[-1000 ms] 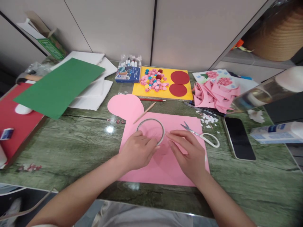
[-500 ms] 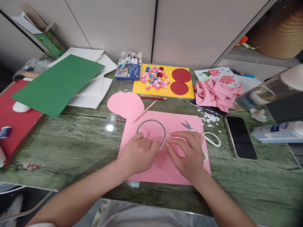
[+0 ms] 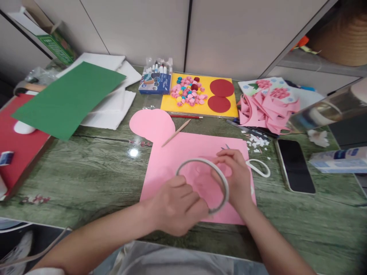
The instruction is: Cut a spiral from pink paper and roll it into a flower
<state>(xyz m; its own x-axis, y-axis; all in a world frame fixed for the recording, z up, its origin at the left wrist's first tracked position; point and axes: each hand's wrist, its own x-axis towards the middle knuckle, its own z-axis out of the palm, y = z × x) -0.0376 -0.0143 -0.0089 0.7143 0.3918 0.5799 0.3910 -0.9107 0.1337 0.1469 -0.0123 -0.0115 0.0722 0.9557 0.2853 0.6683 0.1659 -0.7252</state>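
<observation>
My left hand is closed around the near-left edge of a thin grey-white ring, which looks like a narrow roll of tape. The ring is held tilted above a pink sheet of paper. Just behind the ring's right side is my right hand, its fingers curved and apart, with pink showing between them. The ring partly covers its thumb. Scissors with white handles lie at the sheet's right edge, their blades mostly hidden by my right hand.
Pink paper circles and a pencil lie at the sheet's upper left. Behind are a yellow sheet with small coloured pieces, a marker box and pink scraps. A phone lies right, green paper left.
My left hand has brought the ring up, nearer to me and to the right. My right hand's fingers have curled more and now sit behind the ring.
</observation>
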